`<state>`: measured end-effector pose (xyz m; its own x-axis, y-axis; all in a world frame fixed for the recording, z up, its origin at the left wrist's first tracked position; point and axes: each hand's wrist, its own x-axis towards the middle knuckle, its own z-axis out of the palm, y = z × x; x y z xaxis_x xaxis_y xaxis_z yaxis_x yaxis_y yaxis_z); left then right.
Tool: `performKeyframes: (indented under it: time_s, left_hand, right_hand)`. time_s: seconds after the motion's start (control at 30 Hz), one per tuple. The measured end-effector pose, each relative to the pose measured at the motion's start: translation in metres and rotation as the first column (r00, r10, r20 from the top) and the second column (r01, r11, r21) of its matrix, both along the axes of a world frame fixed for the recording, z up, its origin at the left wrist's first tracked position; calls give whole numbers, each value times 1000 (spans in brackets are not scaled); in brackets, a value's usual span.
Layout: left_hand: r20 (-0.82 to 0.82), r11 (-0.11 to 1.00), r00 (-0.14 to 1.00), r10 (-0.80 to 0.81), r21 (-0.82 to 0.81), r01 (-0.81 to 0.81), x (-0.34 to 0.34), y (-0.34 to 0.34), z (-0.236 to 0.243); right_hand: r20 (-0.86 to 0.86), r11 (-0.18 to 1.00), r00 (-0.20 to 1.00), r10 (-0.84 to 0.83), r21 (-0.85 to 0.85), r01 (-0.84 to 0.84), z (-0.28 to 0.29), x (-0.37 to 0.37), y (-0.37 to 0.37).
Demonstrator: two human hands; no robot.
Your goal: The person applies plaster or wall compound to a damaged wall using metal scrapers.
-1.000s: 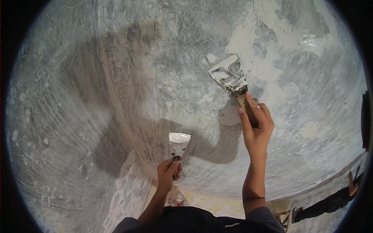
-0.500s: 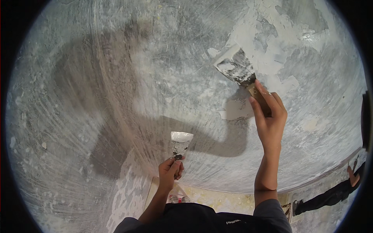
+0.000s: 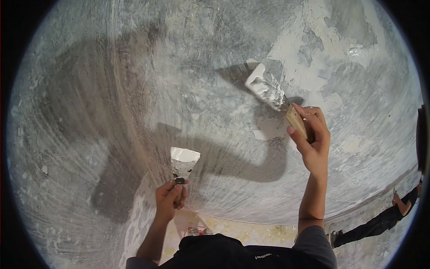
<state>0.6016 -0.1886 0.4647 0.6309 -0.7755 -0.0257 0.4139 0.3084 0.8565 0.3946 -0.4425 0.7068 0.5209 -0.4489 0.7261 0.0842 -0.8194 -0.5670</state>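
Wide scraper (image 3: pixel 270 91): near the wall (image 3: pixel 210 40), beside a pale patch (image 3: pixel 291 54); likely light, stiff-bladed; best held by its wooden handle (image 3: pixel 295 122).
Right hand (image 3: pixel 316 139): closed round that handle.
Left hand (image 3: pixel 169 197): gripping the smaller scraper (image 3: pixel 182 167); its filler (image 3: pixel 184 154) probably slippery.
Since earlier: wide blade turned, shadow (image 3: pixel 235 74) now leftward; left hand further left.

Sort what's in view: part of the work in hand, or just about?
In the work:
- Right hand gripping a white-smeared scraper
- Left hand gripping a second scraper
- Grey wall with white patches

Just about:
- Another person, lower right
- Dark object, right rim, kind unclear
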Motion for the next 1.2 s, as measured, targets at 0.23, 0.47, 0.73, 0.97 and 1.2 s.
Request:
performKeyframes:
  time_s: [0.23,0.47,0.73,0.97,1.2]
  left_hand:
    - [184,996,981,-60,-61,73,48,18,67]
    - [439,984,898,25,-171,56,77,6,132]
    - [409,995,912,24,-102,20,114,26,136]
    - [361,998,932,24,-68,0,126,33,132]
    - [373,997,927,-43,-41,62,124,28,127]
  right_hand:
    - [-85,997,996,-11,75,18,15,-3,-4]
    - [-45,980,979,-197,9,198,23,13,-16]
    - [16,909,915,-402,-117,401,14,17,-15]
    - [-7,903,904,-428,-49,427,4,-1,-8]
    - [-43,862,877,-478,-216,459,20,24,10]
